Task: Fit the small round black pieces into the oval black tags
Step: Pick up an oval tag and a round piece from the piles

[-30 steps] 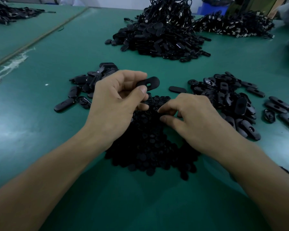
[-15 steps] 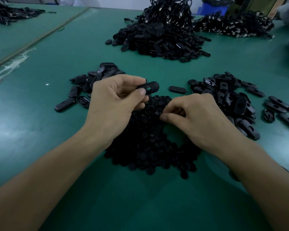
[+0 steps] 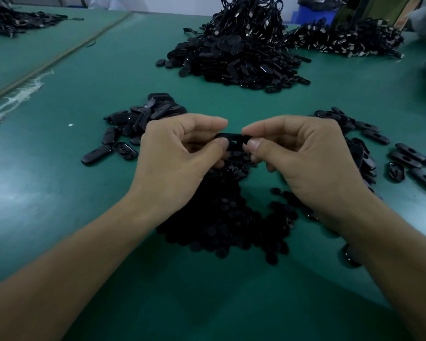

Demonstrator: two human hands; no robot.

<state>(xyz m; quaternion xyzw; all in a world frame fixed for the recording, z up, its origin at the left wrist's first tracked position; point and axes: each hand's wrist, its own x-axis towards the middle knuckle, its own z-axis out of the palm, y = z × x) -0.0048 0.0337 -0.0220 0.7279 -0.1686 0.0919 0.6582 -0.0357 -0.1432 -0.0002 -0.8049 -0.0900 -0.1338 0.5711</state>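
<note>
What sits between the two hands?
In the head view, one oval black tag, its ends pinched by the left hand and the right hand.

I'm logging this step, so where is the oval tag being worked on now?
In the head view, the oval tag is mid-frame, pinched between the left hand and right hand, over the far end of the heap of round pieces.

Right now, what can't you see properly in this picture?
Head view:
- The oval tag: the left hand and the right hand pinch its ends and cover them. Whether a round piece sits in it cannot be told.
- The pile of round pieces: partly under both hands, too dark to count.
- The far-left heap of black parts: cut off by the left edge, too small to name.
</note>
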